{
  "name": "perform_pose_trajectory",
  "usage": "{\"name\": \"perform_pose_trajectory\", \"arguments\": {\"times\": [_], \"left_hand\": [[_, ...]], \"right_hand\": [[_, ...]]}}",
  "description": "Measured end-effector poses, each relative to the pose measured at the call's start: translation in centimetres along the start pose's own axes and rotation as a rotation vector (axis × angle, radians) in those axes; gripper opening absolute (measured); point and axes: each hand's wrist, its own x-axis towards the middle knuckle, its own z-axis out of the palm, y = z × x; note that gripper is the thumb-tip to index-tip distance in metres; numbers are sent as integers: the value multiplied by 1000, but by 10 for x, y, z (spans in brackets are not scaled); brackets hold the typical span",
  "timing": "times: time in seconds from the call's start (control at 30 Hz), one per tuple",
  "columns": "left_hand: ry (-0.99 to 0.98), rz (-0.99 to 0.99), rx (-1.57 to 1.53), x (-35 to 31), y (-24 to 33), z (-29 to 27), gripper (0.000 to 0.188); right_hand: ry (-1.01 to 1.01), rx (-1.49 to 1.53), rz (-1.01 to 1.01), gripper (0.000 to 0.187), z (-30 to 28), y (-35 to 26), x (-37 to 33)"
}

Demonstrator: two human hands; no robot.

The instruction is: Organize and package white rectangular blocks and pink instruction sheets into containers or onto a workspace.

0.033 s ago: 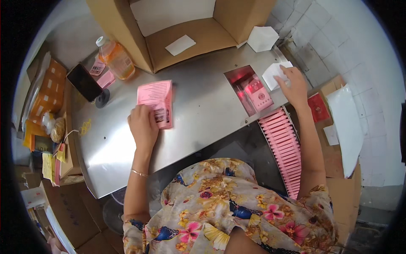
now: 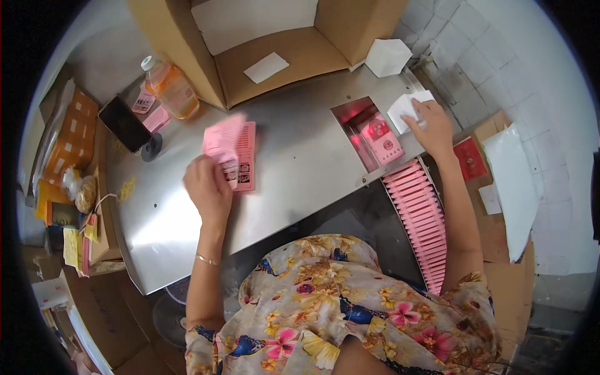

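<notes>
On the left half of the metal table my left hand (image 2: 208, 187) pinches the edge of a pink printed sheet (image 2: 220, 142). The sheet is lifted and slightly blurred, above a pink printed stack (image 2: 247, 165) lying on the metal. At the right, my right hand (image 2: 432, 127) has its fingers closed on a small stack of white papers (image 2: 403, 112). Just left of that hand, a recessed slot (image 2: 350, 115) glows red and holds a pink printed packet (image 2: 382, 142).
A row of pink packets (image 2: 417, 219) runs down a chute below the slot. An open cardboard box (image 2: 290, 59) stands at the back, with a white hexagonal stack (image 2: 389, 57) beside it. An orange drink bottle (image 2: 172, 90) and a phone on a stand (image 2: 125, 123) are at left.
My left hand has moved slightly left, and the pink sheet has lifted and turned, showing more of the stack under it. My right hand has barely shifted at the white papers.
</notes>
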Motion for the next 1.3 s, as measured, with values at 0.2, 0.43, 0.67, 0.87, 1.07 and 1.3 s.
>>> {"name": "perform_pose_trajectory", "arguments": {"times": [0.2,0.43,0.67,0.87,1.07,1.3], "left_hand": [[-37,67,-341,10,84,4,12],[-607,105,-514,-13,110,22,18],[-467,235,-313,-14,92,9,22],[-589,206,-330,-26,84,6,28],[-571,155,-67,-37,78,5,52],[-574,178,-164,-35,76,7,51]], "right_hand": [[-81,-19,59,27,4,11,-4],[-104,-18,1,32,10,9,-3],[-163,-21,106,34,3,6,-4],[-153,-61,96,32,9,8,-2],[145,-146,-172,30,14,30,1],[-46,15,97,21,5,8,-6]]}}
